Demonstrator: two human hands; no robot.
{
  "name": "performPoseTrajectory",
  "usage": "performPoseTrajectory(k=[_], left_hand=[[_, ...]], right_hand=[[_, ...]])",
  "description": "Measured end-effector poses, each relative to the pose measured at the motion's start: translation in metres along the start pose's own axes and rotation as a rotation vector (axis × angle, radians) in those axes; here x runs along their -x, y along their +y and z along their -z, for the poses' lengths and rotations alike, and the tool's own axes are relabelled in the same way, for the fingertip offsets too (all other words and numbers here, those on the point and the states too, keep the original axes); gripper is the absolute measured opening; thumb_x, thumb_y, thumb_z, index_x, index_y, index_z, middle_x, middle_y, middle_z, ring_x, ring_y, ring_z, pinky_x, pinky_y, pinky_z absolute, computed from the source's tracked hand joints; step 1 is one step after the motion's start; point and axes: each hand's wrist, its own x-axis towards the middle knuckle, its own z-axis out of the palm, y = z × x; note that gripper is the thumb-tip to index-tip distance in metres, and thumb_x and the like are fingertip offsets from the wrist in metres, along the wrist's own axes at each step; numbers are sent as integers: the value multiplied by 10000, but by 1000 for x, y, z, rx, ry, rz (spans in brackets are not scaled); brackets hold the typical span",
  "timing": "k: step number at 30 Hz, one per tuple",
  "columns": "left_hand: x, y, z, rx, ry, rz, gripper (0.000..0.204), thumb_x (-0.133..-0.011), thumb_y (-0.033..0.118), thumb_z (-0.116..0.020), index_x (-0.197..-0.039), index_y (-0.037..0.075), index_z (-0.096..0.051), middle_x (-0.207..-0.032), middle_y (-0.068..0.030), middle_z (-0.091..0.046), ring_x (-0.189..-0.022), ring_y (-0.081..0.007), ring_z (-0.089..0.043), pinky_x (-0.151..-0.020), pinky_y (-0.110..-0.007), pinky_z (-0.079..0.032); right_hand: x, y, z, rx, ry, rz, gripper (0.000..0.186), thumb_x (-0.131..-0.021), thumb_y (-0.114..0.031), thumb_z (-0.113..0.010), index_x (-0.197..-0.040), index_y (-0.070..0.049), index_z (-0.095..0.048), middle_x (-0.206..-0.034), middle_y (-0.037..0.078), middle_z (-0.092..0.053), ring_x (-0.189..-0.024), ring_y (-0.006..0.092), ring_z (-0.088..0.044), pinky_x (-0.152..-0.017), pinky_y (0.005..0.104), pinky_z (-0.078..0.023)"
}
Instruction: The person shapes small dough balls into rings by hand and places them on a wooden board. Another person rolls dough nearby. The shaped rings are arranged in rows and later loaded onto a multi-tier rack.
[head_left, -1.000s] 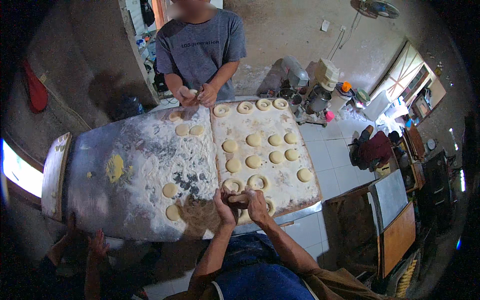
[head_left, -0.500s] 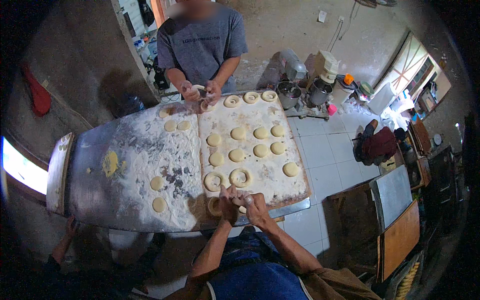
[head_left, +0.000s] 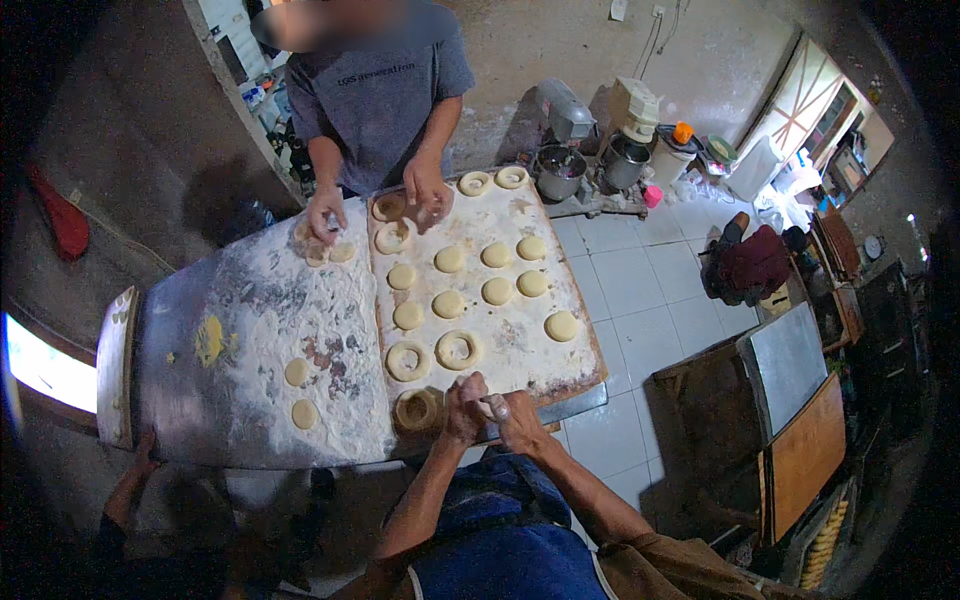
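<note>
At the near edge of the floured board (head_left: pixel 500 365), my left hand (head_left: pixel 465 408) and my right hand (head_left: pixel 518 420) are closed together around a piece of pale dough (head_left: pixel 488 408). Most of that dough is hidden by the fingers. Just left of my left hand lies a dough ring (head_left: pixel 417 409). Beyond my hands sit another dough ring (head_left: pixel 459 350) and a third dough ring (head_left: pixel 407 361). Several flattened dough rounds, such as this dough round (head_left: pixel 448 304), lie in loose rows across the board's middle.
Across the table (head_left: pixel 190 400), a person in a grey shirt (head_left: pixel 385 110) reaches over dough pieces with both hands. Two dough rounds (head_left: pixel 297 372) lie on the floured metal at left. Stand mixers (head_left: pixel 565 130) stand at the back wall. Another person (head_left: pixel 750 262) crouches on the tiled floor at right.
The person opposite has set a dough ring on the board; their hands have separated, one moving to rounds on the metal. My hands stay together on the dough. The view has shifted slightly.
</note>
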Motion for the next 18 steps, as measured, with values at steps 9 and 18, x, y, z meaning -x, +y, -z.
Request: performPoseTrajectory(k=[9, 18], left_hand=[[-5, 10, -17, 301, -269, 535, 504, -1027, 517, -298, -754, 102, -383, -640, 13, -338, -589, -142, -395, -550, -318, -369], [-21, 38, -29, 66, -199, 500, 347, -976, 346, -447, -965, 16, -551, -836, -179, -627, -746, -354, -593, -683, -456, -465]], right_hand=[[11, 7, 18, 20, 34, 56, 546, -964, -452, -405, -750, 6, -609, -631, 231, -560, -577, 395, -558, -593, 489, -432], [22, 35, 35, -323, 238, 216, 386, -895, -351, -587, -734, 0, -591, -751, 82, -613, -675, 213, -579, -620, 401, -471]])
